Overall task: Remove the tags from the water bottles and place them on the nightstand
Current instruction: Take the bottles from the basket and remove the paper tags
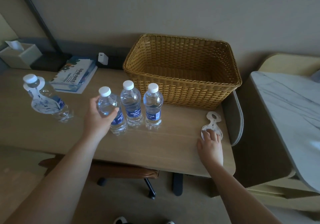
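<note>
Three untagged water bottles stand in a row on the wooden desk [155,147]. My left hand [97,118] grips the leftmost of them [110,109] around its shoulder; the middle bottle [131,102] and the right bottle [152,105] stand beside it, free. Far left stands another bottle [57,105] with a white-and-blue paper tag [43,102] still hanging from its neck. At the desk's right end lie removed tags [213,121]; my right hand [210,145] rests flat with its fingertips on their lower part.
A large woven basket [181,92] sits behind the bottles. Booklets [75,74], a tissue box [19,55] and a lamp base [50,62] stand at the back left. A marble-topped surface [290,112] is to the right. A chair [121,173] is tucked under the desk.
</note>
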The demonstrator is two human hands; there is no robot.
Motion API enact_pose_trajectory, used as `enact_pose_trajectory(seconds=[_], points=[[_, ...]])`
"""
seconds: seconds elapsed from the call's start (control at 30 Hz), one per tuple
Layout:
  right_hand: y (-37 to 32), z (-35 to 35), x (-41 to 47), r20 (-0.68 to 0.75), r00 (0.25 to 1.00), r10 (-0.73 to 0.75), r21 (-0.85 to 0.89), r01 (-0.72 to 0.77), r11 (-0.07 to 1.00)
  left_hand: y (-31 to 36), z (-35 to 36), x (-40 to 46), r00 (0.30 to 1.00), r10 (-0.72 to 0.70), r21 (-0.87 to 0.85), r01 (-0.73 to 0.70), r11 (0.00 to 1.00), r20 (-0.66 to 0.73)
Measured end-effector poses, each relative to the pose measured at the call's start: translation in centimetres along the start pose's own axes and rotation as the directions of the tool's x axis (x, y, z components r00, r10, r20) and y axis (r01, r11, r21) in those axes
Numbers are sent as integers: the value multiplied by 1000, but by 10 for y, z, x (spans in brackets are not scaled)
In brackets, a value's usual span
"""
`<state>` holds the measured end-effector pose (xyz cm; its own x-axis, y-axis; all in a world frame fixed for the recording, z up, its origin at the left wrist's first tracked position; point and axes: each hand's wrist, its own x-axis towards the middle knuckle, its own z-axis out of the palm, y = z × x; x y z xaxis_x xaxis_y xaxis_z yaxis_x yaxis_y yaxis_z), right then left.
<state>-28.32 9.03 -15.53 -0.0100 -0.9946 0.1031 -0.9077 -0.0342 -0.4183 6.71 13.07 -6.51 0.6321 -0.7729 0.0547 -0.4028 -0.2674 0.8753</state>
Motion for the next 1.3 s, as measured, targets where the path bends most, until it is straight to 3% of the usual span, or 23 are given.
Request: enact_pose_trajectory(seconds=[0.1,0.27,0.43,0.6,0.93,1.13,1.3], points=[[-29,1,-6,-21,985,-170,85,171,982,0,1,-5,999,-14,-31,15,999,31],[-109,10,-29,-41,895,-445,268,439,858,-4,-10,-14,988,-112,-32,116,993,106],[-202,25,-48,9,817,-577,488,500,715,-17,-57,-10,1000,-4,91,5,996,-5],[-287,56,-55,97,755,-649,566,494,659,-42,-123,18,984,42,59,-32,998,-173],[-460,104,-16,84,898,-433,669,271,692,-101,-207,119,991,32,17,-30,999,-126],[-490,112,1,191,925,-327,747,79,660,-102,-204,157,985,-22,-124,44,991,172],[-485,109,-4,190,932,-307,785,44,619,-105,-199,157,976,3,-198,42,979,218]])
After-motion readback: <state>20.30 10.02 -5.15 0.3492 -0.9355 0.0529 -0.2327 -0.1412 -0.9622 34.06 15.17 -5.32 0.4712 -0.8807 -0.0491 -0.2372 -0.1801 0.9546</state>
